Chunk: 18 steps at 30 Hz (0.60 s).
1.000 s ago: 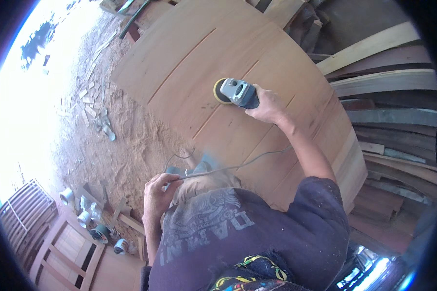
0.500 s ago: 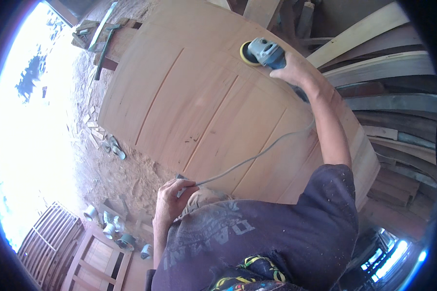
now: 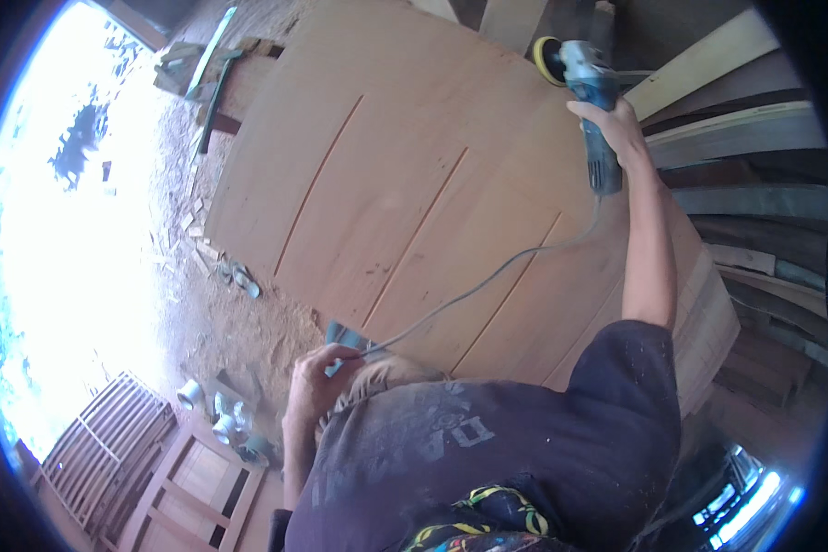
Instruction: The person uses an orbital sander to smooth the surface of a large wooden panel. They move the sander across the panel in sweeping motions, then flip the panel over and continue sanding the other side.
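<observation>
A large wooden door panel [image 3: 377, 198] with several long straight grooves lies flat in front of me. At its far right edge my right hand [image 3: 622, 131] is wrapped round the body of an angle grinder [image 3: 602, 166]. The grinder's round yellow-edged sanding pad [image 3: 548, 62] is tipped up on its side near the panel's edge; I cannot tell whether it touches the wood. A grey power cord [image 3: 492, 279] runs slackly across the panel from the tool's rear. My left hand [image 3: 318, 375] pinches this cord at the near edge, close to my body.
Stacked boards and curved timbers [image 3: 750, 129] crowd the right side. A wood block with clamps [image 3: 213, 92] stands at the far left. Wood scraps and slippers [image 3: 239, 278] lie on the dusty ground. A framed door [image 3: 189, 492] and a slatted panel [image 3: 110, 437] are at lower left.
My right hand has moved the grinder away and to the right, from the panel's surface to its far edge, and the pad has tipped up. The left hand keeps the cord.
</observation>
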Each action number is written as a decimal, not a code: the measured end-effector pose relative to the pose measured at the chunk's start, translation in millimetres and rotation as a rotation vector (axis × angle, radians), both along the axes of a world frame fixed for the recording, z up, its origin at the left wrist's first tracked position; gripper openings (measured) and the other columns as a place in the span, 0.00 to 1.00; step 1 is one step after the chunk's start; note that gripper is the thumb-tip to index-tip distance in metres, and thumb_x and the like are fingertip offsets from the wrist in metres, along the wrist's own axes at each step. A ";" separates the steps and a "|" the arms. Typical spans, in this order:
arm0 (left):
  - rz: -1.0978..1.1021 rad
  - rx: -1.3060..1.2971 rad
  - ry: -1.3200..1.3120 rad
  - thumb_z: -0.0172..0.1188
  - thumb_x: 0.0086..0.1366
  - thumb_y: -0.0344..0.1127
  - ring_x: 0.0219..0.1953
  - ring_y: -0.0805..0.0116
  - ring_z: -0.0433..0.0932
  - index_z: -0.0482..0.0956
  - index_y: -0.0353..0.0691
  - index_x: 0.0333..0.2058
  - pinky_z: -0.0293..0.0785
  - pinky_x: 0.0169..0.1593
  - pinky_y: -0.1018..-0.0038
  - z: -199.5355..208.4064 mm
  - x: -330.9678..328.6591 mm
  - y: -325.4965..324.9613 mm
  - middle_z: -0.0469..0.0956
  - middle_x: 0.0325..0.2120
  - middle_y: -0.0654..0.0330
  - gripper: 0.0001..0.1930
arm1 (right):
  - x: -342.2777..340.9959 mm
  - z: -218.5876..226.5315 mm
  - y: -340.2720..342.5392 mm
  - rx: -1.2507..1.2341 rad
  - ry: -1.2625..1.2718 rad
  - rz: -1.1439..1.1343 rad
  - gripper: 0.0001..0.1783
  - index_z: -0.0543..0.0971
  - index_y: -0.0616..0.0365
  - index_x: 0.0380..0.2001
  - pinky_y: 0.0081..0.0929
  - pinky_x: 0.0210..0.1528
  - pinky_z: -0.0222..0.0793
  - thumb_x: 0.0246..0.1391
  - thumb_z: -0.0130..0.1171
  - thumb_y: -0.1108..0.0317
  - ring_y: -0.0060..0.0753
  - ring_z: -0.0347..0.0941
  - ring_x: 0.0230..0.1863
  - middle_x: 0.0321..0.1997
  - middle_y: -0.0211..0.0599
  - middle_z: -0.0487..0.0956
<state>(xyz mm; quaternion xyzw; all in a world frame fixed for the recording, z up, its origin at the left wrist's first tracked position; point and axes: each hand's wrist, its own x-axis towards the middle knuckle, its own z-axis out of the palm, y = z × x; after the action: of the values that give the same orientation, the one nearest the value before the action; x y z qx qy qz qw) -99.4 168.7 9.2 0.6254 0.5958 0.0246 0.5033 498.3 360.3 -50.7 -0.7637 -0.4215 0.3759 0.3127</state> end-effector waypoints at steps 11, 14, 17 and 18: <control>-0.338 -0.167 0.205 0.78 0.67 0.45 0.54 0.58 0.90 0.92 0.36 0.52 0.83 0.59 0.61 -61.7 -173.5 20.8 0.93 0.48 0.52 0.21 | -193.7 -50.0 -224.7 0.317 1.166 -0.601 0.30 0.76 0.61 0.58 0.42 0.47 0.85 0.67 0.75 0.51 0.43 0.86 0.42 0.42 0.44 0.85; -0.319 -0.092 -0.100 0.77 0.69 0.45 0.55 0.61 0.89 0.91 0.36 0.53 0.82 0.60 0.61 -72.4 -138.4 59.8 0.93 0.49 0.54 0.21 | -267.1 -59.3 -266.3 0.488 1.316 -0.666 0.32 0.74 0.63 0.61 0.44 0.52 0.81 0.71 0.71 0.49 0.42 0.82 0.45 0.46 0.44 0.82; -0.486 -0.101 -0.268 0.77 0.70 0.49 0.56 0.61 0.89 0.86 0.36 0.59 0.83 0.59 0.63 -76.1 -75.6 76.8 0.91 0.49 0.51 0.27 | -338.8 -52.3 -289.3 0.649 1.396 -0.718 0.31 0.74 0.62 0.61 0.43 0.53 0.80 0.72 0.70 0.48 0.41 0.81 0.46 0.46 0.42 0.81; -0.543 -0.166 -0.347 0.76 0.72 0.50 0.57 0.61 0.89 0.84 0.36 0.63 0.83 0.58 0.62 -76.2 -58.4 74.3 0.91 0.50 0.51 0.30 | -360.7 -57.5 -295.6 0.702 1.443 -0.716 0.31 0.74 0.62 0.61 0.42 0.53 0.80 0.72 0.69 0.48 0.40 0.81 0.47 0.47 0.41 0.80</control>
<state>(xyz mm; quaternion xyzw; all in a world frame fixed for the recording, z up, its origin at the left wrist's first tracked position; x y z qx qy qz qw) -157.7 243.1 -67.0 0.7047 0.3127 -0.0530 0.6346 137.6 64.7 -108.2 -0.2859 0.0524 0.4952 0.8187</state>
